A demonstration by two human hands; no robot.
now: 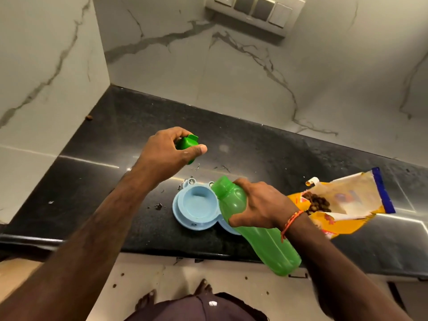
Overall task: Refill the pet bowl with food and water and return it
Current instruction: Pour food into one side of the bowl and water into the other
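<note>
We see the right hand [259, 205] wrapped round the upper body of the green bottle [254, 230], its fingers clamped on it, with the bottle tipped so its open mouth points toward 11 o'clock, right at the rim of the blue pet bowl [196, 205]. We take this as the pour being set up: the neck is brought low and close so water lands in the left well without splashing. The bowl sits on the black desk [278, 154] near its front edge, at the middle of our view.

The left hand [169, 147], at 11 o'clock from the bowl, holds the green cap [187, 142], fingers curled round it and thumb laid across. We judge it is kept off to the side so it stays clear of the pour and ready for closing the bottle.

At 3 o'clock from the bowl lies the opened yellow food bag [347, 202], brown kibble [317, 203] showing at its mouth, close at hand for the second well.

The bowl's right well is almost wholly hidden behind the bottle and hand, so we cannot say whether it holds food. We cannot make out whether water is running, nor how full the opaque-looking bottle is. A few dark crumbs [158, 206] lie on the desk by the bowl at 9 o'clock.
</note>
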